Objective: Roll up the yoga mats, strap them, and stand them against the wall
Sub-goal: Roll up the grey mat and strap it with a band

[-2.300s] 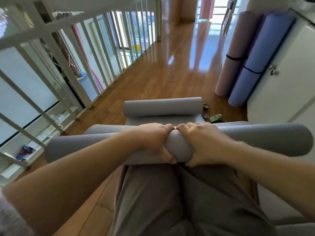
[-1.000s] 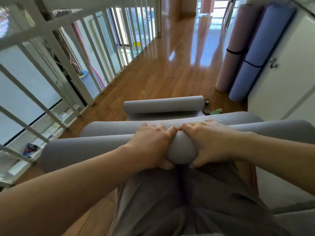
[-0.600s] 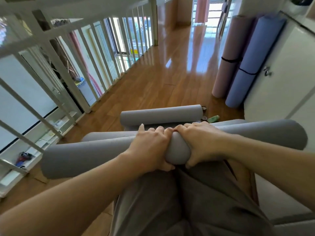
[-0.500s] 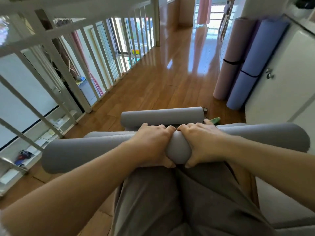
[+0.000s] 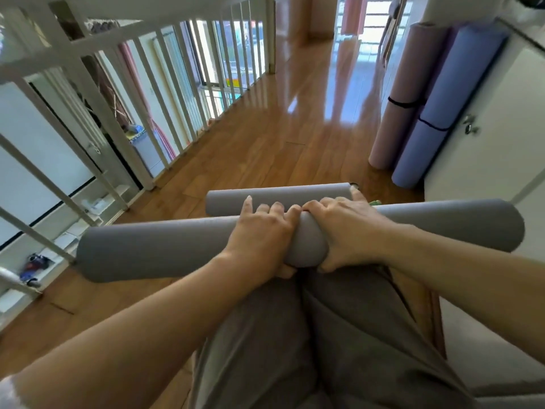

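Note:
A thick grey yoga mat roll (image 5: 153,249) lies crosswise in front of my knees. My left hand (image 5: 261,236) and my right hand (image 5: 343,228) grip it side by side at its middle, fingers over the top, thumbs underneath. A second grey mat roll (image 5: 280,197) lies just beyond it on the wooden floor, partly hidden by my hands. A pink rolled mat (image 5: 404,93) and a blue rolled mat (image 5: 448,104) stand upright against the wall at the right, each with a dark strap around it.
A white railing (image 5: 141,93) runs along the left side, with a drop behind it. A white cabinet door (image 5: 501,128) stands at the right. Small items, one green (image 5: 375,202), lie by the far roll's right end. Wooden floor (image 5: 280,137) stretches ahead.
The loose grey mat layer seen between the two rolls a second ago is gone from view; the near roll now sits right against the far roll. Both hands kept their grip.

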The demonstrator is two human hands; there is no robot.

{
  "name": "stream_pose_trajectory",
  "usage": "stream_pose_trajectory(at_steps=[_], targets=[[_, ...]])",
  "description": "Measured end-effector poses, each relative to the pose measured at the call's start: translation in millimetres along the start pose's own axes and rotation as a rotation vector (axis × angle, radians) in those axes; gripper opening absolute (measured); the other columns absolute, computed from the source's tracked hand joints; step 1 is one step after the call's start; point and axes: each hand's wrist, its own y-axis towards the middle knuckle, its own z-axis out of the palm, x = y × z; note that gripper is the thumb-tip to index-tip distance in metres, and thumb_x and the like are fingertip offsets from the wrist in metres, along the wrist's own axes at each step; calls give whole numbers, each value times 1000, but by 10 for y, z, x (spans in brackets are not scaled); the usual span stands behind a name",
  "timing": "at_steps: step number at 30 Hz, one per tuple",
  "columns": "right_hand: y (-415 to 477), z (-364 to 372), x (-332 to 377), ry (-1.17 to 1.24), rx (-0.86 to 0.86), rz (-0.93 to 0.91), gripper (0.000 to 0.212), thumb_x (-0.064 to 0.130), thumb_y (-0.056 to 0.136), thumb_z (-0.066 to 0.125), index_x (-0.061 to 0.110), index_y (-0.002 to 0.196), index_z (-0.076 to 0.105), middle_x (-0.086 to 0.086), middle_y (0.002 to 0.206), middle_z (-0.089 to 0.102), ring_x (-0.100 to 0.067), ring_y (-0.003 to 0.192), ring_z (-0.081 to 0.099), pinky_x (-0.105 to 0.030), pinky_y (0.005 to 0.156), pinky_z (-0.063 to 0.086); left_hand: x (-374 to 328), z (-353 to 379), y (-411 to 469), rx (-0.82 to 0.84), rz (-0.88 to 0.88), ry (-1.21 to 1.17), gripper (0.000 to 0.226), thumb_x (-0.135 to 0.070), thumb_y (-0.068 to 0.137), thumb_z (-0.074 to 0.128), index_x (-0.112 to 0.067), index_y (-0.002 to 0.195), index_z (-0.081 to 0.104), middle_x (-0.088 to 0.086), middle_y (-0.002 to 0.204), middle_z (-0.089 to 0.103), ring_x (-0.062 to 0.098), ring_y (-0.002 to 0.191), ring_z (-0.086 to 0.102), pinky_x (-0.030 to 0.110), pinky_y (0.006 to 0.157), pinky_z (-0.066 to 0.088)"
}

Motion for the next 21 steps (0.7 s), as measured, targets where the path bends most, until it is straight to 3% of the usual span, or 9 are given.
stream_pose_trajectory(at_steps=[1,4,8,11,17,21], targets=[[-43,94,21,-68,-114,6,94,58,58,76,22,137,39,0,122,56,-22,113,54,-58,112,21,39,-21,38,15,9,-37,102,-58,69,72,-19,147,19,5,133,48,26,121,49,50,113,22],[-112,368,49,-180,-341,-15,102,54,44,81,13,132,49,-8,114,63,-31,101,62,-63,106,30,128,-43,127,66,52,-99,99,-62,62,74,-22,141,30,3,125,54,24,115,53,43,104,35],[32,101,10,-117,-162,-31,92,59,60,71,21,137,37,-1,122,59,-23,113,56,-54,114,16,233,-176,236,198,18,-183,91,-65,62,73,-26,136,37,-3,125,56,20,114,54,41,100,41],[-13,-159,5,-169,-129,-106,90,64,63,65,24,137,35,4,121,60,-17,114,56,-50,116,7,199,-344,183,183,41,-89,89,-67,64,70,-26,136,36,-7,124,58,18,116,54,44,105,33],[-464,-314,195,-150,3,-181,86,70,63,63,28,134,38,13,120,58,-9,113,55,-50,116,9,19,-494,-161,265,110,-90,81,-73,59,70,-30,124,45,-12,103,59,15,94,58,35,91,47],[-544,-60,274,-40,107,-167,87,64,66,68,28,137,35,11,127,55,-10,118,50,-48,117,5,-62,-268,-288,359,133,-297,88,-70,58,74,-31,131,45,-9,123,58,16,110,54,33,97,44]])
